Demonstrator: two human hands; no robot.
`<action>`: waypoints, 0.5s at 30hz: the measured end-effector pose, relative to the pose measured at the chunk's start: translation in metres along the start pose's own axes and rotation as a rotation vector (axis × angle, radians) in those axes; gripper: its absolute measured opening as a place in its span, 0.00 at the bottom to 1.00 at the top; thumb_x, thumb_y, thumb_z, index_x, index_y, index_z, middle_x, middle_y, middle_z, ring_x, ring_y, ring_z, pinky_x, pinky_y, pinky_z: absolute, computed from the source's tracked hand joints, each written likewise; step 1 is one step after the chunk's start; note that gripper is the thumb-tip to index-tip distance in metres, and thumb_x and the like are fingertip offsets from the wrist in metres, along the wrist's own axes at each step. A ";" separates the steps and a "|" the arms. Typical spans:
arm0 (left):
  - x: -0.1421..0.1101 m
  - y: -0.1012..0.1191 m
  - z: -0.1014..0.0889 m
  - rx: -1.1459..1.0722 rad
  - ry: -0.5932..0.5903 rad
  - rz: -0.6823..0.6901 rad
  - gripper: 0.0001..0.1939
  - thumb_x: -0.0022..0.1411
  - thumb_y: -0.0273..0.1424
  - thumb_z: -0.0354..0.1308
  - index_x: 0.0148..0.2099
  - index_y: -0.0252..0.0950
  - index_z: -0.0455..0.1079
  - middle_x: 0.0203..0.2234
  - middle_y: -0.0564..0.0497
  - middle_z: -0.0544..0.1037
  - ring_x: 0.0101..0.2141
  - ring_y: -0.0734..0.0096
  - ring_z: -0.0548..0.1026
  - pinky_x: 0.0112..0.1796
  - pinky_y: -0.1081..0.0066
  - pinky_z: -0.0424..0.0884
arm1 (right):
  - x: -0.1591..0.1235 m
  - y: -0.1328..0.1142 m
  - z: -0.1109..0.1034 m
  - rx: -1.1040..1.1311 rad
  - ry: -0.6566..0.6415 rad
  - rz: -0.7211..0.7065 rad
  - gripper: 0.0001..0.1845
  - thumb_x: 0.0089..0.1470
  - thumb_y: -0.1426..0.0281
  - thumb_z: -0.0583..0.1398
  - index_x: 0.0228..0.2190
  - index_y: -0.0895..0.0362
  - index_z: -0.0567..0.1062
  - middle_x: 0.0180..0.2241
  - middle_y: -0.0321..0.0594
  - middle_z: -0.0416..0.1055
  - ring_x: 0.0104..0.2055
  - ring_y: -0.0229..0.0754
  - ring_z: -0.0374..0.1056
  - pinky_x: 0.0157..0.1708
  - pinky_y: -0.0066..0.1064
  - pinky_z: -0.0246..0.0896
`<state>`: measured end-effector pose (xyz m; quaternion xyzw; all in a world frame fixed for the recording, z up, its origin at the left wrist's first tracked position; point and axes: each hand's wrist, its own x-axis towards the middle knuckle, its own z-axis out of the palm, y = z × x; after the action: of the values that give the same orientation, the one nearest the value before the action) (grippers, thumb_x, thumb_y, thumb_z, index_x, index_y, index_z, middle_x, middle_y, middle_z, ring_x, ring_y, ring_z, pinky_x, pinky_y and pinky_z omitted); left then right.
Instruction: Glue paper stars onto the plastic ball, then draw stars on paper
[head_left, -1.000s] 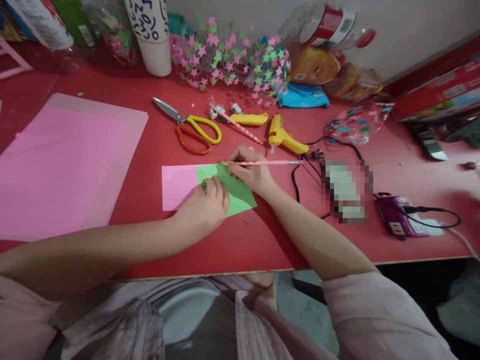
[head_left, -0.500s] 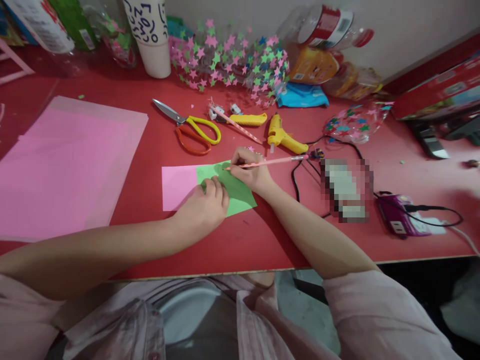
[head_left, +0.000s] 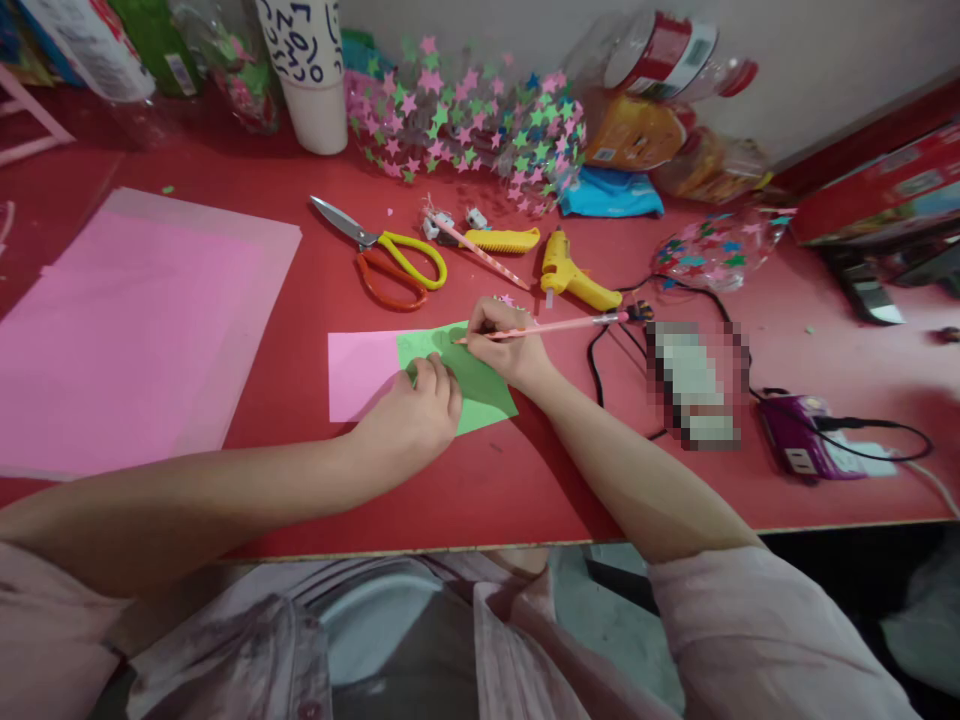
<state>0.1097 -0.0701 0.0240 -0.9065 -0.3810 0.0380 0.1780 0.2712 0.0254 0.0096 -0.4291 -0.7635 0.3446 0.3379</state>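
My right hand (head_left: 506,345) grips a pink pencil (head_left: 562,327), its point on a green sheet of paper (head_left: 484,395). Faint pencil marks show near the sheet's upper left part. With fingers bent and close together, my left hand (head_left: 416,405) presses the green sheet down. A pink sheet (head_left: 360,370) lies partly under the green one, sticking out to the left. The left thumb is mostly hidden.
Scissors (head_left: 405,260), a second pencil (head_left: 491,258), a yellow cutter (head_left: 501,240) and a yellow glue gun (head_left: 574,275) lie beyond my hands. Larger pink sheets (head_left: 142,340) are at left. Star-covered plastic (head_left: 465,120) and a white cup (head_left: 315,115) stand behind. Right are cables and a purple box (head_left: 802,435).
The pencil point has moved from the green sheet's top edge slightly right and down onto its surface. The pencil's far end has swung a little to the right. My left hand stays put.
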 end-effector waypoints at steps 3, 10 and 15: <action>0.000 0.001 0.000 0.006 0.011 -0.008 0.21 0.62 0.17 0.43 0.54 0.17 0.67 0.49 0.24 0.73 0.45 0.49 0.77 0.35 0.63 0.75 | -0.001 0.001 0.001 0.006 -0.006 0.015 0.07 0.42 0.74 0.55 0.19 0.54 0.60 0.18 0.29 0.57 0.22 0.32 0.53 0.22 0.27 0.46; 0.000 0.002 0.001 0.007 0.021 -0.013 0.20 0.62 0.17 0.43 0.54 0.16 0.67 0.49 0.23 0.73 0.44 0.48 0.77 0.34 0.63 0.75 | -0.002 0.003 0.004 0.062 -0.019 -0.023 0.06 0.44 0.75 0.56 0.21 0.55 0.63 0.20 0.29 0.61 0.23 0.32 0.55 0.23 0.26 0.49; 0.000 0.002 0.001 0.005 0.027 -0.020 0.20 0.62 0.17 0.43 0.53 0.16 0.68 0.49 0.23 0.73 0.44 0.48 0.77 0.34 0.63 0.75 | -0.002 -0.001 0.005 0.034 -0.031 -0.011 0.06 0.46 0.73 0.58 0.22 0.55 0.64 0.20 0.29 0.62 0.23 0.31 0.55 0.23 0.26 0.49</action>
<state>0.1112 -0.0710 0.0220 -0.9026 -0.3876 0.0252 0.1857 0.2674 0.0223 0.0076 -0.4137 -0.7650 0.3622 0.3354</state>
